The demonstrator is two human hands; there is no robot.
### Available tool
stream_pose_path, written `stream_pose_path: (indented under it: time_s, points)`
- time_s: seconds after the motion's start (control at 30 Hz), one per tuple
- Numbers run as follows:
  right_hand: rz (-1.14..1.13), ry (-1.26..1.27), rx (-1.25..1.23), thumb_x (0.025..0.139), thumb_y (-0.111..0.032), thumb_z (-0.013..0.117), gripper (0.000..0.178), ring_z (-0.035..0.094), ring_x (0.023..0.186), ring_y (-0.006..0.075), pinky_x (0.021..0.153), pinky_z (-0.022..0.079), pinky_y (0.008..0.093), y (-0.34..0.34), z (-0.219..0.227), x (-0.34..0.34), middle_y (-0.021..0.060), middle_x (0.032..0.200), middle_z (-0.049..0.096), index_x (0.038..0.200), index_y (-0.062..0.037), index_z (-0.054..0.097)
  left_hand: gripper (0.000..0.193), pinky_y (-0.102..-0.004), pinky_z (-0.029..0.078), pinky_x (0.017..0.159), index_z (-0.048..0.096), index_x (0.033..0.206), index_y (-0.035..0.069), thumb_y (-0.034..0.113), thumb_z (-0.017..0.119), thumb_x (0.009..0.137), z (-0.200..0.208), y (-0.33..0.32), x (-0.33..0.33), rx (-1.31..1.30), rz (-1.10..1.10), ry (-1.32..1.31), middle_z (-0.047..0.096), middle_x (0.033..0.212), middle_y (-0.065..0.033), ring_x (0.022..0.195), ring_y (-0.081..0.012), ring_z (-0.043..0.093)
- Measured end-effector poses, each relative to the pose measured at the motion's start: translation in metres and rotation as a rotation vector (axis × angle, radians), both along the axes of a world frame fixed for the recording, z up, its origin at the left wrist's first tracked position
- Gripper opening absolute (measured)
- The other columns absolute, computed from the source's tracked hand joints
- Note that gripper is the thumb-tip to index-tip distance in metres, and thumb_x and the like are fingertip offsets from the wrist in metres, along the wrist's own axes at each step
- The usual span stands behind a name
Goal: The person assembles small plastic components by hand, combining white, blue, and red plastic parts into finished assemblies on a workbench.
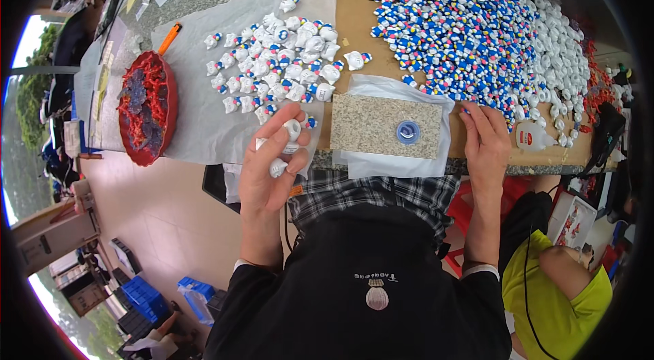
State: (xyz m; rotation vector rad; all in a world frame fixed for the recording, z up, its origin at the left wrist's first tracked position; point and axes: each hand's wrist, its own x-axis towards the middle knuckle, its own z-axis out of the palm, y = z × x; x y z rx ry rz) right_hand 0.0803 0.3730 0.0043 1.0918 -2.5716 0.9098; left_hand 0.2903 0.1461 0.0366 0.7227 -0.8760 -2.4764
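My left hand (262, 170) is closed around several small white figurine heads (278, 168), just in front of the left pile. Pinched at the fingertips of my right hand (487, 141) is a small blue figurine body (466, 111), partly hidden, near the front of the big pile. Between my hands lies a speckled stone slab (361, 123) bearing a small round cup (408, 132) with something blue in it. White figurines with blue bodies (286, 60) lie heaped on a white sheet. Farther right spreads a large pile of blue-and-white figurine bodies (456, 33).
A red oval dish (148, 152) of red and purplish pieces stands at the left, an orange-handled tool (169, 38) at its top. White round pieces (562, 53) fill the far right. A clear bottle (535, 136) lies near the front edge. Someone in yellow-green (586, 302) sits at my right.
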Motion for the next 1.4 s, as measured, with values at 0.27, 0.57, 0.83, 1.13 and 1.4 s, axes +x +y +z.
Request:
stream_pose_path:
  time_s: [0.27,0.57,0.83,1.13,1.4]
  points:
    - [0.060,-0.152,-0.218,0.074,0.004,0.065,0.019,0.059,0.076,0.0250,0.066,0.047,0.0324,-0.003,0.015,0.012,0.0115,0.088,0.062,0.093,-0.0007,0.065,0.043,-0.0197,0.039,0.048,0.048,0.126,-0.001,0.007,0.060,0.086,-0.009,0.032,0.002,-0.003,-0.126,0.044,0.056,0.112,-0.0167,0.086,-0.0172,0.057]
    - [0.481,-0.134,0.015,0.068,0.007,0.058,0.027,0.055,0.080,0.0269,0.068,0.046,0.0352,-0.033,0.034,0.032,0.0102,0.087,0.055,0.094,0.0003,0.062,0.042,-0.0167,0.032,0.045,0.048,0.126,0.000,0.004,0.060,0.086,0.000,0.054,-0.021,-0.037,-0.240,-0.131,0.061,0.094,-0.0123,0.065,-0.0063,0.050]
    - [0.443,-0.268,-0.007,0.072,0.006,0.061,0.023,0.057,0.079,0.0255,0.069,0.047,0.0330,-0.035,0.033,0.036,0.0109,0.087,0.058,0.094,0.0016,0.063,0.040,-0.0163,0.029,0.044,0.054,0.121,0.001,0.001,0.064,0.082,-0.008,0.055,-0.024,-0.134,-0.245,-0.177,0.058,0.080,-0.0028,0.056,-0.0012,0.042]
    - [0.372,-0.846,-0.446,0.080,-0.001,0.064,0.019,0.057,0.074,0.0110,0.063,0.045,0.0234,-0.027,0.037,0.042,0.0077,0.090,0.063,0.099,-0.0006,0.067,0.038,-0.0150,0.031,0.045,0.060,0.115,0.002,0.003,0.069,0.079,-0.009,0.062,-0.034,-0.301,-0.217,-0.206,0.060,0.077,-0.0008,0.055,-0.0006,0.043]
    - [0.459,-0.906,-0.462,0.079,0.000,0.065,0.021,0.056,0.070,0.0090,0.061,0.044,0.0212,-0.028,0.033,0.049,0.0075,0.088,0.063,0.101,-0.0019,0.067,0.031,-0.0171,0.044,0.059,0.064,0.107,0.000,0.000,0.070,0.076,-0.011,0.065,-0.040,-0.341,-0.242,-0.132,0.063,0.088,-0.0053,0.068,-0.0067,0.055]
